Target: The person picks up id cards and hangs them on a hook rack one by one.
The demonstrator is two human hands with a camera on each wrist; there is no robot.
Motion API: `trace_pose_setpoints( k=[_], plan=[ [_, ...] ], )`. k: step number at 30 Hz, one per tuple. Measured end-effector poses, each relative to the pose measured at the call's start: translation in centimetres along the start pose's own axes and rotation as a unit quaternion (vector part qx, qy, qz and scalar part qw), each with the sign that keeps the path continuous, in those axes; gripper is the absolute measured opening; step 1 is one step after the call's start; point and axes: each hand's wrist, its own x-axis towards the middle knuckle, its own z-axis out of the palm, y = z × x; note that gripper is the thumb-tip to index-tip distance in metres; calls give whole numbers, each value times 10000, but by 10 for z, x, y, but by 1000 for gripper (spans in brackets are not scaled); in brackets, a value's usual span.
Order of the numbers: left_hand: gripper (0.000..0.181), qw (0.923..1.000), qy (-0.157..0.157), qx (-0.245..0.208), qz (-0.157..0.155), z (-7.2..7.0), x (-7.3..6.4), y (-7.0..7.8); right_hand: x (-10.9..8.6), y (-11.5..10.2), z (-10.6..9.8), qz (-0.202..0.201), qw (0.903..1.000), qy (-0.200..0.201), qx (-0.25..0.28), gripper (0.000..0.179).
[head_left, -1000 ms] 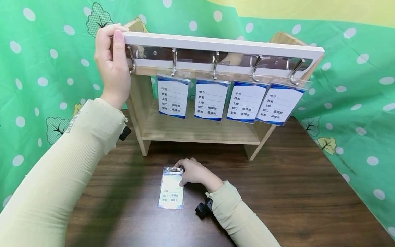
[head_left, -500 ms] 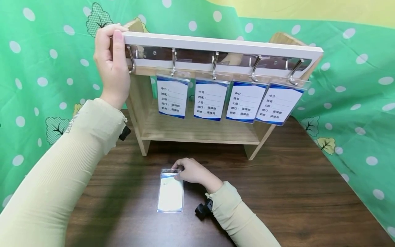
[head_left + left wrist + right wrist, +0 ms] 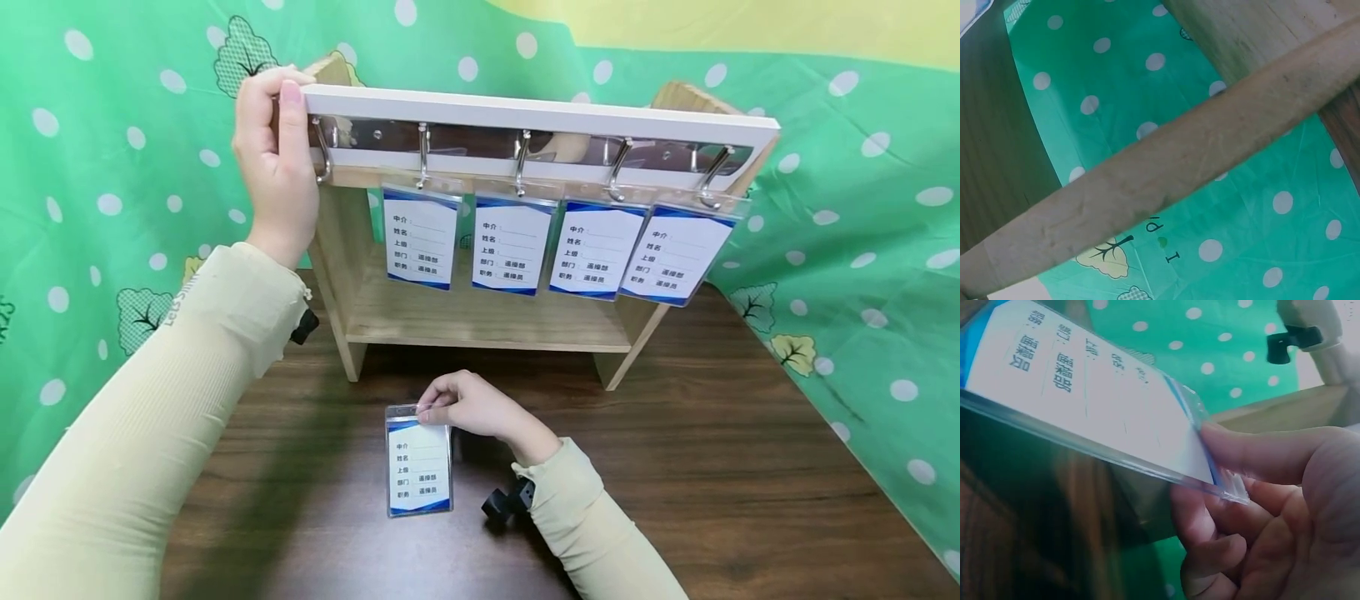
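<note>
My right hand pinches the top edge of a clear ID badge holder, thumb on the front and fingers behind. The badge has a white card with blue bands and printed lines; in the right wrist view the badge holder tilts up off the wooden surface. My left hand grips the left end of the white hook rail, thumb on its front. Metal hooks line the rail. The leftmost hook, beside my left hand, bears no badge; several matching badges hang from the other hooks.
A wooden rack with a low shelf carries the rail and stands on the dark wood table. Green dotted cloth surrounds it at the back and sides. In the left wrist view, a wooden edge crosses diagonally.
The badge holder lay flat on the table; now my right hand holds it by the top, tilted up with its print readable. The left hand keeps its place on the rail.
</note>
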Motion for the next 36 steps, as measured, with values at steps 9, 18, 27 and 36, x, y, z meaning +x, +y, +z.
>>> trace_pose_setpoints(
  k=[9,18,27,36],
  plan=[
    [22,9999,-92,112,-54,-2,0,8,-9,-17,-7,-53,9936,520,999,11],
    [21,9994,-266,160,-141,-3,-4,10,-18,-30,-9,-493,9749,807,2016,15],
    [21,9994,-322,91,-54,-5,-4,6,-16,-46,-14,-889,9693,802,2149,15],
    [21,9994,-343,9,-74,-8,1,5,-8,-71,-22,-1058,9768,888,1636,19]
  ],
)
